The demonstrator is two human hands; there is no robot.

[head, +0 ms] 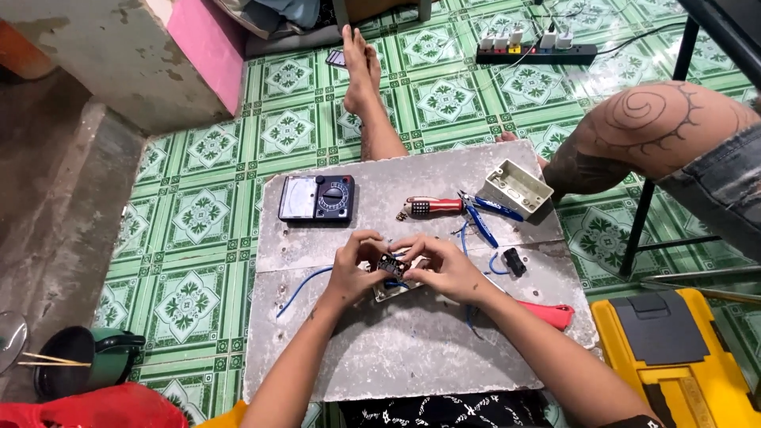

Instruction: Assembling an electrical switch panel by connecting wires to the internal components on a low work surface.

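My left hand and my right hand meet over the middle of a grey board on the floor. Together they pinch a small dark electrical switch part sitting on a pale plate. A thin blue wire trails left from it across the board. My right forearm lies over a red-handled tool.
An analogue multimeter, a red screwdriver, blue-handled pliers, a white wall box and a small black part lie on the board. A yellow toolbox stands right. Another person's leg and tattooed knee are beyond; power strip behind.
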